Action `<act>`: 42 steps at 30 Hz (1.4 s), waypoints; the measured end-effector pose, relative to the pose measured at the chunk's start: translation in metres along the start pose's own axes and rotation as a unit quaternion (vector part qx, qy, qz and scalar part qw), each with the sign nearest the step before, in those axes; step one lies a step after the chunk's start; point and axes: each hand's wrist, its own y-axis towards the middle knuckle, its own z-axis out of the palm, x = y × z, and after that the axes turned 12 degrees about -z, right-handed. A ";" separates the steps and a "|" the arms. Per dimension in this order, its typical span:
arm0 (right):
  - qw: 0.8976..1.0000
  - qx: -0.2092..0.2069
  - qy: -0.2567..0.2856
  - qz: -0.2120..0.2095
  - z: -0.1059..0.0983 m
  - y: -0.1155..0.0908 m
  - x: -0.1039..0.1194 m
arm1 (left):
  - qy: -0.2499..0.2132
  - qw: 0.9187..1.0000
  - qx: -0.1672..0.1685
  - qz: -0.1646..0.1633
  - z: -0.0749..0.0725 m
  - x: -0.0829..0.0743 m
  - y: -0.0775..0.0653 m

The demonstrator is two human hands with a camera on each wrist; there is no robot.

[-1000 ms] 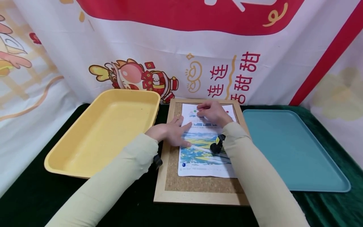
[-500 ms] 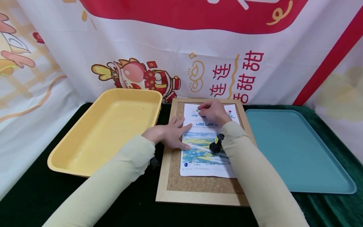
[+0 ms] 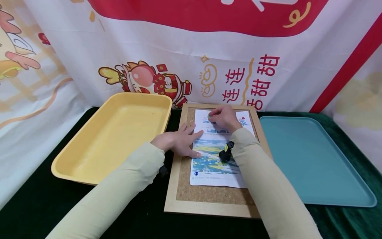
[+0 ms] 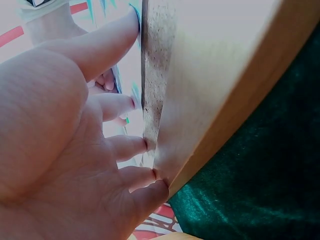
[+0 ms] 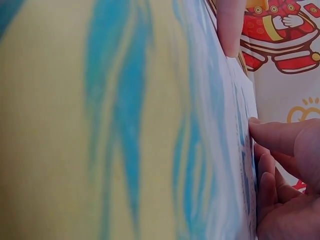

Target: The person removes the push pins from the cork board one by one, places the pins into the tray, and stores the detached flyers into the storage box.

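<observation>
A sheet of paper (image 3: 216, 167) printed with a blue and yellow landscape lies on a wood-framed cork board (image 3: 209, 196). My left hand (image 3: 181, 142) rests with spread fingers on the sheet's left side; in the left wrist view its outer fingertips reach the cork and frame. Near the sheet's top, my right hand (image 3: 225, 119) pinches a small green push pin (image 3: 210, 116), mostly hidden by the fingers. The right wrist view shows the right thumb (image 5: 277, 136) and curled fingers against the paper. A blue round spot (image 3: 196, 173) marks the lower left corner, and a red one (image 3: 243, 118) the upper right.
To the left stands a deep yellow tray (image 3: 111, 139); a flat teal tray (image 3: 310, 159) lies to the right. Dark green cloth (image 3: 134, 212) covers the table. A printed white and red curtain (image 3: 179, 43) hangs right behind the board.
The right fingers have closed in around the green spot, which showed more plainly beside them before. The left hand stays in place. The whole view has shifted slightly.
</observation>
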 end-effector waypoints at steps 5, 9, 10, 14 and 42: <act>1.000 -0.006 -0.003 -0.004 0.003 0.002 0.000 | -0.006 1.000 0.005 -0.001 0.002 0.001 -0.001; 1.000 -0.012 -0.008 -0.005 0.005 0.003 0.002 | -0.008 1.000 0.004 -0.003 0.003 0.001 -0.001; 1.000 -0.012 -0.011 -0.007 0.005 0.003 0.002 | -0.008 1.000 0.004 -0.003 0.003 0.001 -0.001; 1.000 -0.014 -0.009 -0.004 0.006 0.006 0.003 | -0.005 1.000 -0.002 -0.001 0.003 0.001 0.000; 0.997 0.053 -0.047 0.039 -0.003 0.015 0.008 | 0.002 1.000 0.007 0.000 -0.001 -0.003 0.002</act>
